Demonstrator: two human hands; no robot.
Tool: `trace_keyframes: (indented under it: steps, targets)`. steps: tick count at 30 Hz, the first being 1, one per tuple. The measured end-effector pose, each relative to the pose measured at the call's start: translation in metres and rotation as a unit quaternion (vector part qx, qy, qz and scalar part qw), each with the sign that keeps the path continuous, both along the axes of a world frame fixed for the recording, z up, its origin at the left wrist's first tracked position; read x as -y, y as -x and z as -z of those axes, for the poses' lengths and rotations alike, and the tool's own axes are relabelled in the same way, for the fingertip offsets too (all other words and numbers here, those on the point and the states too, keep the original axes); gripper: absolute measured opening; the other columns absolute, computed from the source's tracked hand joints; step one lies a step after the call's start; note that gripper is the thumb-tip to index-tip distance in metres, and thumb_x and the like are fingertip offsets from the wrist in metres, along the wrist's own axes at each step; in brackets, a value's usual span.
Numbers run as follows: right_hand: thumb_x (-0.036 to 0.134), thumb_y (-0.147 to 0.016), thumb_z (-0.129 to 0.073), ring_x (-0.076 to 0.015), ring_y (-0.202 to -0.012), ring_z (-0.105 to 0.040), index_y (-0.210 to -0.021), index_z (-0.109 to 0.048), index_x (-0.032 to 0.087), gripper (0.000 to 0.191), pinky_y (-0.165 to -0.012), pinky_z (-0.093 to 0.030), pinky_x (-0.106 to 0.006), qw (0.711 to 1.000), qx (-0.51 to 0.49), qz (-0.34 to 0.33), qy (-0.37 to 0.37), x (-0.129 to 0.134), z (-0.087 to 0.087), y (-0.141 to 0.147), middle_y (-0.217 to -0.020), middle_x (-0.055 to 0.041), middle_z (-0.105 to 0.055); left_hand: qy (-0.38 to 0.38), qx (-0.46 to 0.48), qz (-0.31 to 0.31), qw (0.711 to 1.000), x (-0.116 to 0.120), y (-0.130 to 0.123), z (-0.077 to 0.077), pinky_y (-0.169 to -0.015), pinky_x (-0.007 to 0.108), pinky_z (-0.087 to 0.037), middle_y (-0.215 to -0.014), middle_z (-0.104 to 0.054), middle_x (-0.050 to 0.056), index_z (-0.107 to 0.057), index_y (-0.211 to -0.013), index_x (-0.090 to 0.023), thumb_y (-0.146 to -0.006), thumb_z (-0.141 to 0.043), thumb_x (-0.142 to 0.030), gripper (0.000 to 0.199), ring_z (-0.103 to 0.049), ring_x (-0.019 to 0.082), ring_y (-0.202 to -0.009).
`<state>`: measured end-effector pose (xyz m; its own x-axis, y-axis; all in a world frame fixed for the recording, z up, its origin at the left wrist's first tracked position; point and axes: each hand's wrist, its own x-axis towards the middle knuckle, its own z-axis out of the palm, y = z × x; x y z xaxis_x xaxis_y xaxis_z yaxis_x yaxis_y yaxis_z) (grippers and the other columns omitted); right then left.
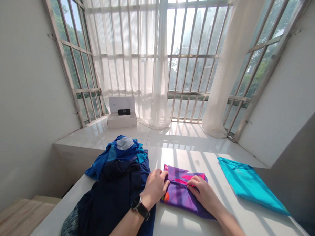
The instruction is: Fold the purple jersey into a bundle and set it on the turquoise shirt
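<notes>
A purple garment [182, 199] with pink and orange patches lies folded into a flat rectangle on the white table. My left hand [156, 185], with a black watch on its wrist, has its fingers curled onto the garment's left edge. The fingers of my right hand [200, 190] pinch the fabric near its middle right, along a fold line. Part of the garment is hidden under both hands. Beside my left forearm is a heap of dark navy and blue clothes [119, 185].
A folded turquoise garment [250, 186] lies at the table's right side. Behind, on the window ledge [149, 135], a white box [122, 120] carries a black device [124, 112]. Sheer curtains [158, 80] hang before the barred window. A wooden surface [19, 214] shows at lower left.
</notes>
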<state>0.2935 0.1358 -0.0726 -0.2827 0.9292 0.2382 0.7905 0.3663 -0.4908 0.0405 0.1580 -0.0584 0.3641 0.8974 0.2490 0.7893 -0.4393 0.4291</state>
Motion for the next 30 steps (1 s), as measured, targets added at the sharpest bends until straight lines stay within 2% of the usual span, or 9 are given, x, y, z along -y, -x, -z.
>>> trace_keyframes:
  steps: [4, 10, 15, 19, 23, 30]
  targets:
    - [0.033, -0.1, -0.046, -0.0242, -0.096, -0.065, -0.091, -0.069, 0.025, 0.027, -0.088, -0.052, -0.039, 1.0, -0.006, -0.001, 0.01, -0.001, 0.001, -0.001, -0.1, -0.0066, -0.068, 0.035, 0.009, -0.006, 0.999, 0.0, -0.001, 0.002, -0.1, 0.04, -0.047, -0.115, -0.066, 0.008, -0.065, -0.125, -0.027, -0.095, -0.058, -0.029, 0.031, -0.06, 0.027, -0.109]
    - [0.034, -0.099, -0.046, -0.0244, -0.097, -0.065, -0.092, -0.07, 0.025, 0.026, -0.089, -0.051, -0.039, 1.0, -0.009, -0.004, 0.017, -0.003, 0.004, -0.004, -0.1, -0.0066, -0.068, 0.073, 0.081, 0.009, 0.994, -0.006, -0.002, 0.007, -0.101, 0.037, -0.046, -0.113, -0.068, 0.006, -0.069, -0.12, -0.027, -0.088, -0.062, -0.022, 0.033, -0.063, 0.024, -0.107]
    - [0.036, -0.1, -0.045, -0.0244, -0.098, -0.065, -0.092, -0.069, 0.024, 0.028, -0.09, -0.051, -0.039, 1.0, -0.013, -0.007, 0.019, -0.003, 0.004, -0.004, -0.101, -0.0069, -0.068, 0.081, 0.145, 0.016, 0.986, -0.014, -0.001, 0.013, -0.096, 0.036, -0.049, -0.106, -0.071, 0.006, -0.074, -0.107, -0.023, -0.083, -0.066, -0.02, 0.026, -0.065, 0.024, -0.101]
    - [0.037, -0.099, -0.046, -0.0246, -0.097, -0.065, -0.092, -0.069, 0.024, 0.028, -0.089, -0.052, -0.039, 1.0, -0.014, -0.003, 0.018, -0.002, 0.003, -0.002, -0.101, -0.0072, -0.067, 0.086, 0.187, 0.013, 0.978, -0.017, 0.0, 0.016, -0.086, 0.033, -0.052, -0.097, -0.073, 0.005, -0.075, -0.096, -0.021, -0.079, -0.068, -0.021, 0.018, -0.067, 0.022, -0.09]
    - [0.037, -0.099, -0.046, -0.025, -0.097, -0.066, -0.09, -0.069, 0.024, 0.028, -0.089, -0.052, -0.041, 1.0, -0.015, 0.0, 0.018, -0.001, 0.001, -0.002, -0.1, -0.0075, -0.068, 0.096, 0.189, 0.007, 0.977, -0.017, 0.001, 0.015, -0.079, 0.031, -0.052, -0.089, -0.075, 0.003, -0.076, -0.093, -0.02, -0.077, -0.07, -0.023, 0.017, -0.067, 0.02, -0.08]
    - [0.037, -0.098, -0.048, -0.0249, -0.094, -0.067, -0.088, -0.069, 0.025, 0.026, -0.087, -0.054, -0.04, 1.0, -0.016, 0.005, 0.004, 0.0, -0.001, 0.0, -0.097, -0.0066, -0.069, 0.086, 0.144, -0.013, 0.986, -0.011, 0.003, 0.006, -0.077, 0.03, -0.048, -0.086, -0.075, 0.003, -0.076, -0.089, -0.021, -0.076, -0.072, -0.027, 0.014, -0.067, 0.02, -0.081]
